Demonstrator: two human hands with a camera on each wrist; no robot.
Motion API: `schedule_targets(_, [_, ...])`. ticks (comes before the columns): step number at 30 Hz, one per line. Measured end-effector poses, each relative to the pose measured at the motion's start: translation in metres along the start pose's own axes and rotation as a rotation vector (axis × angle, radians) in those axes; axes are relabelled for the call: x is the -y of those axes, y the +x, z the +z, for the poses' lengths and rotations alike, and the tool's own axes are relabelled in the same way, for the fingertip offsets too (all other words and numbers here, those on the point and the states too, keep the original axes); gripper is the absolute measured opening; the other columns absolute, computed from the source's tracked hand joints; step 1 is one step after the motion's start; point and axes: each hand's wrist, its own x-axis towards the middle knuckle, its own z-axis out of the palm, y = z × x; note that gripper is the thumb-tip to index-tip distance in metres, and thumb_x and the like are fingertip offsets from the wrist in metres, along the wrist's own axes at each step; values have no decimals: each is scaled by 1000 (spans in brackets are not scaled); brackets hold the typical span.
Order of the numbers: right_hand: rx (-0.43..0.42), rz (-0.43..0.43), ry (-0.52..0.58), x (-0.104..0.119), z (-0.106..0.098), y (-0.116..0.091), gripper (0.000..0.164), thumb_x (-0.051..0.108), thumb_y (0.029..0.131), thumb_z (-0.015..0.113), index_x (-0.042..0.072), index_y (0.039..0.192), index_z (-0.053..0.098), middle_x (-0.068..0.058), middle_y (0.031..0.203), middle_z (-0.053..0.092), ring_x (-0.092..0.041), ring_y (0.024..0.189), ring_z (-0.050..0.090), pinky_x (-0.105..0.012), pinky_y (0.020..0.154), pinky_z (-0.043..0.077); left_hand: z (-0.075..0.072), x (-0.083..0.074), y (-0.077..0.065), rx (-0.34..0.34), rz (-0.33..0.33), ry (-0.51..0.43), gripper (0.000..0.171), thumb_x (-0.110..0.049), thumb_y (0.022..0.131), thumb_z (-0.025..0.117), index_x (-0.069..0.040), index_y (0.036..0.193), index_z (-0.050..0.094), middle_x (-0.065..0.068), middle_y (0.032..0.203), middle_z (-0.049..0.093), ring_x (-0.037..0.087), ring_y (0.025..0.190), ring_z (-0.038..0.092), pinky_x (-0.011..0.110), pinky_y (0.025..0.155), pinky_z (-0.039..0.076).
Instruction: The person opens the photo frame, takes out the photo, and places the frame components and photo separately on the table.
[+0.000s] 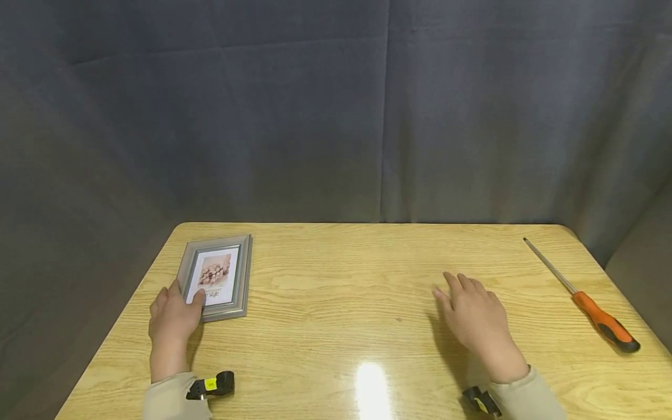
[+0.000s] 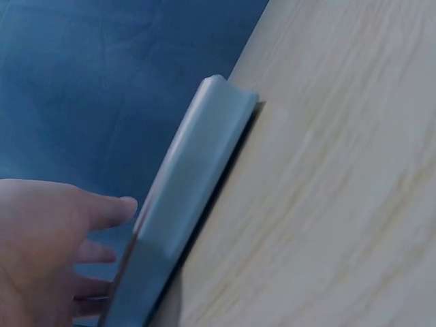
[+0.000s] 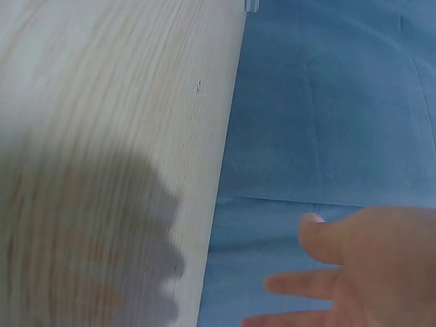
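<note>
A grey picture frame (image 1: pixel 242 274) with a flower picture lies at the left of the table. My left hand (image 1: pixel 174 317) is at its near left corner. In the head view the thumb overlaps the picture and the other fingers lie along the left side. In the left wrist view, the thumb and fairly straight fingers reach past the near edge of the frame (image 2: pixel 184 197). To the right, my right hand (image 1: pixel 476 318) hovers over the table, fingers spread and holding nothing; its shadow falls on the wood. In the right wrist view that hand (image 3: pixel 371 272) shows loosely extended fingers.
A screwdriver (image 1: pixel 598 315) with an orange and black handle lies at the table's right side, its tip pointing away. The wooden table (image 1: pixel 325 291) has rounded far corners. Dark curtains (image 1: pixel 294 116) hang behind it and at both sides.
</note>
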Motion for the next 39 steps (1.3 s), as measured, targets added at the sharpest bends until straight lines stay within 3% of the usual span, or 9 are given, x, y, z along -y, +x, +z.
schedule_targets(4, [-39,-23,-24,-2,1,-2,52,35,97,44,-5,129,52,-33,124,59,-49,110,53,-65,87,48,1,2,-1,-33,-27,-3,72,-30,95,44,17,142,17,49,133,30,60,119,27,71,93,35])
schedule_targets(10, [-66,-42,-22,-3,1,-2,50,33,95,49,-6,125,55,-31,118,64,-48,104,58,-62,82,51,3,7,-2,-105,-89,-41,58,-17,94,42,22,135,27,51,127,32,61,115,30,70,92,36])
schedule_targets(13, [-60,-36,-14,-2,0,-2,49,32,95,50,-6,125,55,-31,117,64,-48,103,58,-63,82,51,3,8,-2,-127,-90,-51,51,-11,94,41,23,131,33,50,123,36,59,111,33,68,90,37])
schedule_targets(21, [-65,-34,-18,-2,0,-2,50,33,94,51,-7,124,56,-31,115,66,-47,100,60,-61,81,52,3,2,-4,-86,-93,-71,48,-10,94,42,22,129,37,47,122,39,59,114,34,69,92,38])
schedule_targets(29, [-52,-35,-28,-5,1,-1,49,32,94,52,-7,123,56,-31,113,67,-46,96,61,-60,78,53,9,-18,-7,-16,-9,-43,48,-11,93,47,23,126,41,45,115,47,59,106,46,68,81,45])
schedule_targets(39, [-68,-39,-28,-5,2,-1,48,32,93,53,-7,121,58,-30,110,68,-45,92,63,-58,75,54,22,-48,-16,20,91,-16,48,-13,92,52,24,122,44,42,113,50,55,101,53,64,80,49])
